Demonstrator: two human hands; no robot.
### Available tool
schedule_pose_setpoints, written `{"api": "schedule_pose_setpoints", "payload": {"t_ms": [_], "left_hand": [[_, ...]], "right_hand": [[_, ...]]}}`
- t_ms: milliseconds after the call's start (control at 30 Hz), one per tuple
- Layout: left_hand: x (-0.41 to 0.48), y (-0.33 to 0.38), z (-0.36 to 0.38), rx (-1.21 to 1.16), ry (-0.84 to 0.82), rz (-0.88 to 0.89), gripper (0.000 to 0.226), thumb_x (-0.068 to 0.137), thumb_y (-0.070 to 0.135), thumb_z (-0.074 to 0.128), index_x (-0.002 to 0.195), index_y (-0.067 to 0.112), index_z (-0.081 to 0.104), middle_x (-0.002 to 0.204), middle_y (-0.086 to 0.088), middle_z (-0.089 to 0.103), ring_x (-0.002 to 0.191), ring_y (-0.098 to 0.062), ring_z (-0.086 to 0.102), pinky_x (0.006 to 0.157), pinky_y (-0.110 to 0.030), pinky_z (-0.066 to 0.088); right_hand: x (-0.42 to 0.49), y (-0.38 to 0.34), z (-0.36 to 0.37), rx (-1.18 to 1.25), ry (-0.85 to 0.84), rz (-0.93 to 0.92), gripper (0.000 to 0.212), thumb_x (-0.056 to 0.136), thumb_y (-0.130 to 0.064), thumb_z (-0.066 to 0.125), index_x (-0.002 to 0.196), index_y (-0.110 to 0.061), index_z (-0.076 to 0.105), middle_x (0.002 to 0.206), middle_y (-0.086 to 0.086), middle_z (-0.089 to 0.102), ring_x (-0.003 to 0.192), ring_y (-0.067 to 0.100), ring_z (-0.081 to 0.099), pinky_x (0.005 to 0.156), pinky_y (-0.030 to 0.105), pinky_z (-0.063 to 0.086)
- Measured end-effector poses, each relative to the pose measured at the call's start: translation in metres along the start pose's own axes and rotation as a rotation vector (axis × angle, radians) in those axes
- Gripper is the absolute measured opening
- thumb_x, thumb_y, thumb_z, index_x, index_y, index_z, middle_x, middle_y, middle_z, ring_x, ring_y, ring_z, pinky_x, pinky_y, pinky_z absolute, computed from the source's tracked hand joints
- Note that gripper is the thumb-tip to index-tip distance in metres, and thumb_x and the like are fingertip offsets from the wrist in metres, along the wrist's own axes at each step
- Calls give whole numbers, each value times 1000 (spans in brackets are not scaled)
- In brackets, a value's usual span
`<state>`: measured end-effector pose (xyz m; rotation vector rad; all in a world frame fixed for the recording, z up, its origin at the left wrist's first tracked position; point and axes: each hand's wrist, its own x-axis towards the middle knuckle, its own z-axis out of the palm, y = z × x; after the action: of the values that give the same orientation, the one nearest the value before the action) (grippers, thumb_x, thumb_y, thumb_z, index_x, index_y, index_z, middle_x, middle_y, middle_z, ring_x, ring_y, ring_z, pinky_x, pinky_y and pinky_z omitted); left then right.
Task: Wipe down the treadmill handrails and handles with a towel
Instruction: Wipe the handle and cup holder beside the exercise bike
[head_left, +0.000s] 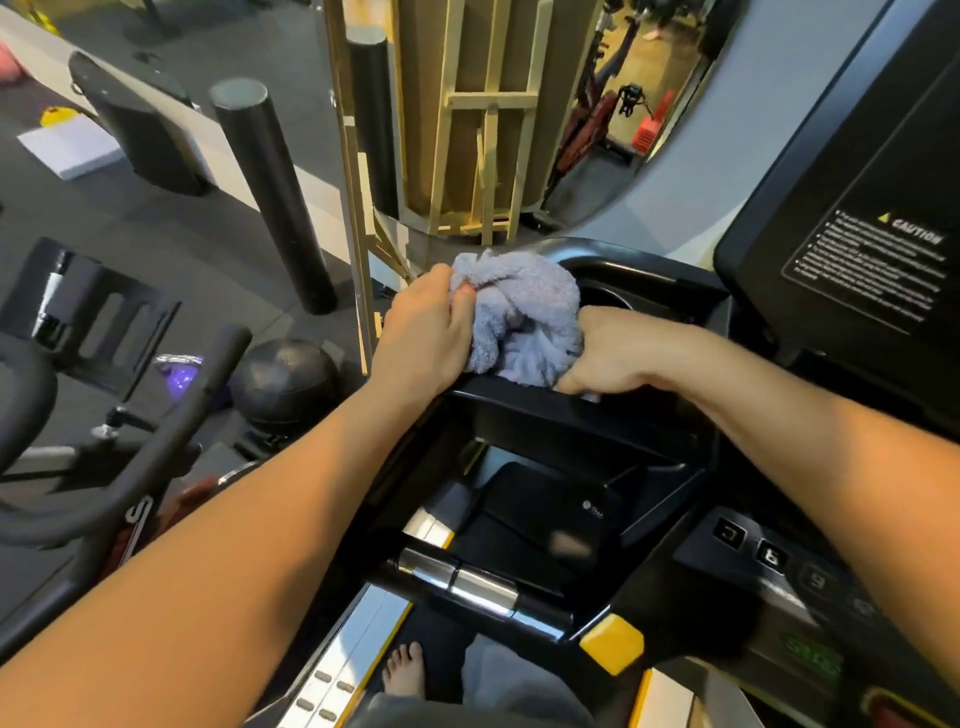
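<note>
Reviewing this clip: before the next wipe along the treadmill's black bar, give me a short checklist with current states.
1. Towel in hand: ok, the grey towel is bunched between both hands.
2. Left hand grip: ok, fingers pinch the towel's left side.
3. Right hand grip: ok, curled over the towel's right side.
4. Towel touching the black bar: ok, its lower edge rests on it.
5. Chrome pulse handle wiped: cannot tell.
6. Footing: cannot tell, only one bare foot shows.
</note>
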<state>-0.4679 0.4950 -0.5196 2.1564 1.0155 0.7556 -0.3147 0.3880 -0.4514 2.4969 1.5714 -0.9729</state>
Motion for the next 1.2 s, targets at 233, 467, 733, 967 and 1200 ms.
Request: {"api": "schedule_pose_setpoints", "payload": {"t_ms": [233,467,733,967,1200], "left_hand": [[-6,3,-6,-47,-2,147,18,96,30,53,96,16,64,87,-1,64,83,-16,58,76,-37,49],[-2,7,-3,-74,13,131,20,100,27,49,101,12,62,92,-2,63,87,-15,56,80,-35,47],[-9,6,-9,-49,-36,168,17,96,29,52,100,18,64,90,1,63,85,-14,57,80,-38,48],[-5,4,-5,1,-31,197,16,95,29,52,97,18,63,88,-2,62,81,-16,55,75,-36,47],[-7,12,-5,-21,-74,61,13,97,31,48,100,26,60,91,2,63,85,-14,57,75,-33,44]], "right_hand": [[-17,29,-9,-581,-92,126,23,78,-27,67,73,-17,48,77,4,62,68,19,57,62,25,47],[6,-7,22,424,99,-113,11,78,-24,74,85,-27,66,80,-6,65,75,9,59,69,28,47],[-22,21,-4,-133,-78,56,11,80,-24,67,74,-18,61,73,0,64,67,16,59,60,26,44],[-8,16,8,-251,33,-3,13,85,-34,61,81,-24,53,81,-4,57,80,20,59,76,32,51],[12,9,33,277,167,-69,40,79,-46,70,111,-24,63,101,-6,64,91,13,60,81,31,50]]}}
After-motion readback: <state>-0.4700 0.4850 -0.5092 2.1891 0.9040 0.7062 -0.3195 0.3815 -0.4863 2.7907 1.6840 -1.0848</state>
